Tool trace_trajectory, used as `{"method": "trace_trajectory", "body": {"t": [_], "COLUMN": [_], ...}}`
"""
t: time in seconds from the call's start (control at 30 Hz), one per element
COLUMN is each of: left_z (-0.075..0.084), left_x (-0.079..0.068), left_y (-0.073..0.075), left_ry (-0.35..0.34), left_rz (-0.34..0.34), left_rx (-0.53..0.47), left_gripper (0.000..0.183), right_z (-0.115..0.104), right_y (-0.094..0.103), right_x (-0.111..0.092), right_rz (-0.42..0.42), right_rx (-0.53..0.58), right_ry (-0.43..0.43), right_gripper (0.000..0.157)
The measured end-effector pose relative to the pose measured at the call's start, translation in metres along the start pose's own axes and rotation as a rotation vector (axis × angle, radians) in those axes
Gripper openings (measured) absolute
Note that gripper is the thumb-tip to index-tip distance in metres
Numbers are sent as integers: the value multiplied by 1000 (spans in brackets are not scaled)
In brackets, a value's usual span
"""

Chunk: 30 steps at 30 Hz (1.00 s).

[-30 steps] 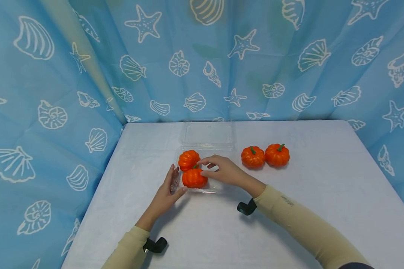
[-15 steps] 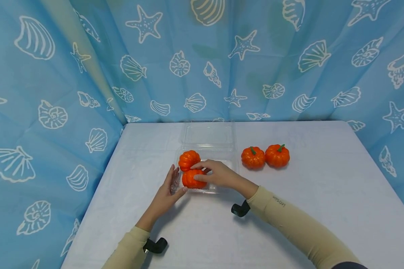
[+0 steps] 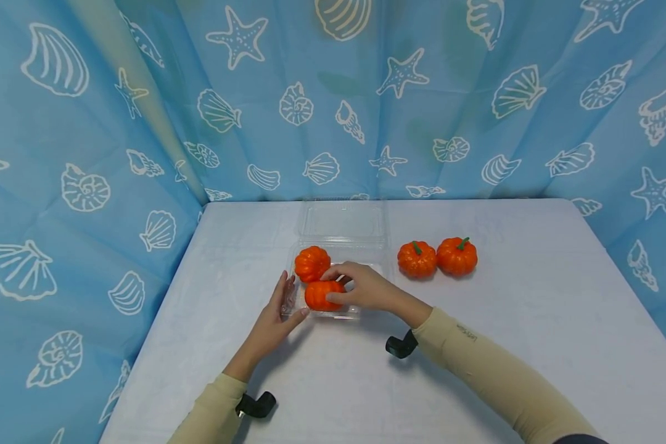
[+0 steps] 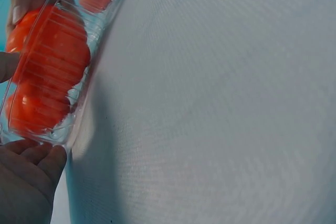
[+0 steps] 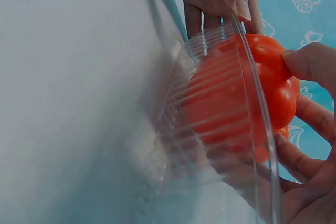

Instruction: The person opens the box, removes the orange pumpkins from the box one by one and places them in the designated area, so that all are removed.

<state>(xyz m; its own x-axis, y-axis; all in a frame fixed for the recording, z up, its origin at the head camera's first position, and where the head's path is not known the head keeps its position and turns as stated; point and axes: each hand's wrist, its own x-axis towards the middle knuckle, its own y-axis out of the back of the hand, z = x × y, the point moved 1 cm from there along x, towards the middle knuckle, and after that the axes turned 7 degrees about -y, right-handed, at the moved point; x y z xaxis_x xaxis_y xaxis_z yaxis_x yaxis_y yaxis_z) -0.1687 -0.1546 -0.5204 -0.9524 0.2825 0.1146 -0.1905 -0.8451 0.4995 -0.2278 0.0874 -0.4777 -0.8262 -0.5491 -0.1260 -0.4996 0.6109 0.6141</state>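
Observation:
A clear plastic clamshell container (image 3: 338,316), lid up, holds two small orange pumpkins, one behind the other at its left end. My right hand (image 3: 363,287) grips the front pumpkin (image 3: 314,296), thumb on the near side and fingers behind. In the right wrist view that pumpkin (image 5: 268,77) shows through the ribbed wall, with the thumb (image 5: 310,64) pressed on it. Behind it sits the rear pumpkin (image 3: 312,263). My left hand (image 3: 272,324) rests against the container's left front corner, its fingers fairly straight along the side and its thumb at the front rim.
Two more orange pumpkins with green stems, a left one (image 3: 417,259) and a right one (image 3: 457,256), stand side by side right of the container. The raised lid (image 3: 343,222) lies toward the back. A blue shell-print curtain (image 3: 422,117) borders the white table (image 3: 505,320).
My right hand has closed its grip on the front pumpkin, which has turned and shifted slightly right. The left hand and the other pumpkins stay about where they were.

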Motion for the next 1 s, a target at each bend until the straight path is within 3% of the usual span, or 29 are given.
{"method": "trace_trajectory", "body": {"t": [0.6,1.0], "left_z": [2,2], "left_x": [1,1], "left_y": [-1,-1], "left_ry": [37,22], "left_rz": [-8,-8], "left_rx": [8,2], "left_gripper": [95,95], "right_z": [17,21], "right_y": [25,29], "right_x": [-27,-31], "right_rz": [59,89], "right_rx": [-167,-252], "right_ry": [-77,-22], "right_gripper": [39,41]}}
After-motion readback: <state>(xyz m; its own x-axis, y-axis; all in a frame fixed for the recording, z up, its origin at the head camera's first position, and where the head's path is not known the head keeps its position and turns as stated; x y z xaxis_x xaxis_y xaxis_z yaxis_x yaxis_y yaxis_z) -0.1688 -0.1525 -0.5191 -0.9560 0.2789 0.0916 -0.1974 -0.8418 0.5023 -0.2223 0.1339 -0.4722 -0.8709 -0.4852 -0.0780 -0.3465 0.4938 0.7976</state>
